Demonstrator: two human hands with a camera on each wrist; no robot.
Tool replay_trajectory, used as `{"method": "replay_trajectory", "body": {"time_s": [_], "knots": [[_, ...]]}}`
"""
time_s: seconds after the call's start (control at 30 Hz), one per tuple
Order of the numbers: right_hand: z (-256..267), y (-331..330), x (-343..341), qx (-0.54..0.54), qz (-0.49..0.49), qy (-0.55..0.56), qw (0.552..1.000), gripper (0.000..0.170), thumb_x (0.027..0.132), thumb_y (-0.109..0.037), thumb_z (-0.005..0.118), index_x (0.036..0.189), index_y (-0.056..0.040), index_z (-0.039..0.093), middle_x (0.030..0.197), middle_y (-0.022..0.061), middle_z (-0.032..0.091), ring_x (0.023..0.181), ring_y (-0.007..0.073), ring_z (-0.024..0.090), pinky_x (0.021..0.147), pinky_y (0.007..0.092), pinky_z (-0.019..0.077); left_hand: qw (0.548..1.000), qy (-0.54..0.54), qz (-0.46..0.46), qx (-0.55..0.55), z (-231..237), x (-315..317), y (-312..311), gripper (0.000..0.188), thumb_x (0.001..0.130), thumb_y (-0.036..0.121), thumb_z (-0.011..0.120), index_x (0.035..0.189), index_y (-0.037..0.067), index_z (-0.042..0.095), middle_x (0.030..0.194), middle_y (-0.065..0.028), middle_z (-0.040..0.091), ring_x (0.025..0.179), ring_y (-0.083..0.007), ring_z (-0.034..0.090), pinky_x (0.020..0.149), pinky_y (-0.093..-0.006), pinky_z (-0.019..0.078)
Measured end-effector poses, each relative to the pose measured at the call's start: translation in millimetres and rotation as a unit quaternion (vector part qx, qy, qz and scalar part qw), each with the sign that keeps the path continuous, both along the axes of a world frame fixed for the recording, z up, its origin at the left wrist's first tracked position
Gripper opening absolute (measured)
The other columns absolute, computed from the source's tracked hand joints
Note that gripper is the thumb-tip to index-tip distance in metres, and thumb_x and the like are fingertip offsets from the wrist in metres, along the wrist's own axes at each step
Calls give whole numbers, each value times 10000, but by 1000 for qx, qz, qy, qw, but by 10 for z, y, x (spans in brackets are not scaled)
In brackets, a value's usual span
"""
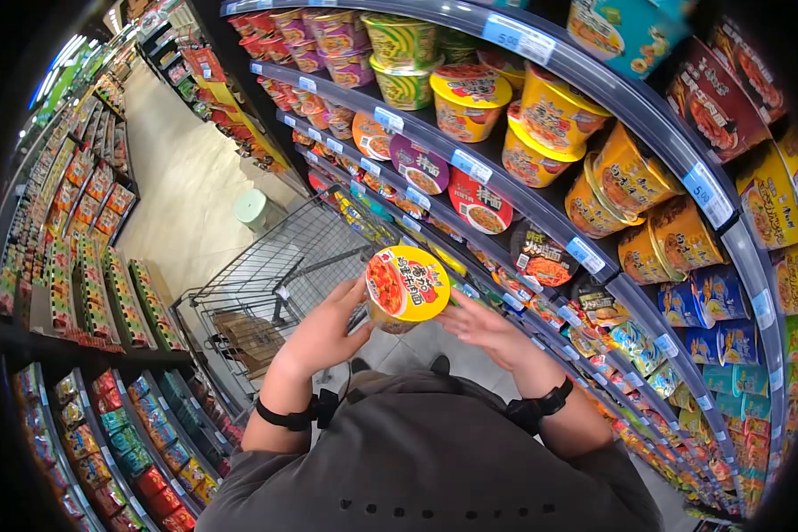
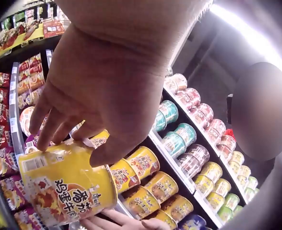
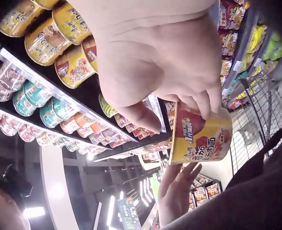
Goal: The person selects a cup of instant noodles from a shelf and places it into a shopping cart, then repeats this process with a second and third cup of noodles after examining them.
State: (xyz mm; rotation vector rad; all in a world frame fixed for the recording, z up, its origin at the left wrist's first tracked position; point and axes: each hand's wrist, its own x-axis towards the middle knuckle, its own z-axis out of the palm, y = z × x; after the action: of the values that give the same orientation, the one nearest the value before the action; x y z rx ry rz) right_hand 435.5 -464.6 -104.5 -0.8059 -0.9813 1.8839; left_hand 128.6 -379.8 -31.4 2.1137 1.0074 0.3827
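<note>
A yellow-lidded tub of instant noodles (image 1: 408, 284), with a picture of red stew on its lid, is held in front of the body. My left hand (image 1: 324, 330) grips its left side, thumb at the near edge and fingers round the far side. In the left wrist view, the thumb and fingers of that hand (image 2: 100, 91) span the tub's wall (image 2: 66, 187). On the tub's right, my right hand (image 1: 492, 330) has its fingers extended, fingertips right at its side. The right wrist view shows the right hand's fingers (image 3: 204, 103) overlapping the tub (image 3: 201, 136), thumb apart from it.
Shelves of noodle tubs (image 1: 554, 115) and packets curve along the right, with price labels on their edges. A wire shopping cart (image 1: 266, 275) stands ahead on the left, beyond it a pale green stool (image 1: 253, 208) in the aisle. More packet shelves (image 1: 120, 443) line the left.
</note>
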Motion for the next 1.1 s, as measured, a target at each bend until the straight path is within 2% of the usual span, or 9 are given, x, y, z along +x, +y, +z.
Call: {"method": "replay_trajectory", "body": {"time_s": [0.2, 0.3, 0.43, 0.7, 0.83, 0.9, 0.93, 1.07, 1.1], "knots": [[113, 176, -630, -14, 48, 5, 999, 908, 979, -176, 642, 1677, -69, 72, 1662, 227, 313, 1545, 347, 315, 1256, 478, 219, 998, -4, 10, 57, -38, -727, -64, 747, 912, 141, 680, 1565, -14, 351, 1454, -273, 512, 1285, -453, 554, 1062, -440, 486], [190, 337, -1127, -30, 86, 8, 996, 910, 975, -180, 650, 1677, -66, 82, 1661, 217, 320, 1545, 345, 315, 1253, 470, 226, 998, 18, 54, 39, 13, -1254, -175, 737, 915, 150, 681, 1558, -13, 361, 1498, -284, 479, 1319, -455, 533, 1092, -439, 473], [123, 568, -1841, -22, 156, 8, 988, 893, 992, -185, 646, 1679, -72, 86, 1659, 175, 334, 1550, 300, 313, 1250, 450, 233, 993, -12, 115, -29, 19, -1984, -327, 714, 919, 157, 680, 1542, -21, 381, 1516, -276, 473, 1353, -450, 511, 1122, -428, 450], [105, 835, -3082, -52, 263, -72, 961, 882, 978, -171, 644, 1680, -82, 119, 1647, 139, 373, 1522, 264, 366, 1211, 415, 293, 983, 1, 185, 3, -288, -3262, -703, 747, 909, 140, 686, 1564, -23, 365, 1614, -235, 392, 1409, -421, 475, 1154, -398, 428], [20, 939, -3542, -54, 314, -79, 945, 854, 985, -146, 630, 1669, -38, 131, 1646, 150, 374, 1514, 259, 381, 1214, 401, 297, 976, -19, 216, 4, -420, -3676, -830, 730, 903, 133, 687, 1551, -28, 389, 1622, -221, 391, 1398, -411, 492, 1140, -398, 443], [-41, 970, -3694, -65, 327, -85, 939, 840, 987, -133, 623, 1663, -20, 137, 1646, 154, 373, 1510, 258, 386, 1216, 395, 299, 969, -26, 241, -52, -438, -3810, -870, 699, 898, 120, 689, 1530, -23, 428, 1610, -205, 419, 1390, -403, 507, 1133, -400, 450], [-95, 990, -3746, -70, 323, -85, 940, 822, 989, -118, 616, 1658, -10, 151, 1640, 158, 383, 1506, 259, 393, 1218, 390, 302, 971, -24, 239, -2, -564, -3871, -885, 679, 898, 109, 685, 1523, -10, 448, 1586, -197, 457, 1372, -402, 525, 1128, -385, 455], [-232, 1107, -3848, -116, 302, -81, 943, 781, 989, -82, 606, 1643, 11, 190, 1617, 164, 419, 1490, 260, 417, 1214, 381, 321, 966, -48, 248, -59, -747, -3990, -818, 654, 897, 87, 670, 1514, 1, 471, 1575, -207, 473, 1386, -394, 524, 1147, -387, 438], [-261, 1135, -3854, -124, 302, -82, 941, 781, 989, -82, 606, 1643, 11, 190, 1617, 164, 419, 1490, 260, 417, 1214, 381, 321, 960, -93, 255, -68, -884, -4018, -777, 634, 897, 50, 645, 1510, 4, 486, 1570, -199, 488, 1409, -361, 513, 1171, -394, 406]]}}
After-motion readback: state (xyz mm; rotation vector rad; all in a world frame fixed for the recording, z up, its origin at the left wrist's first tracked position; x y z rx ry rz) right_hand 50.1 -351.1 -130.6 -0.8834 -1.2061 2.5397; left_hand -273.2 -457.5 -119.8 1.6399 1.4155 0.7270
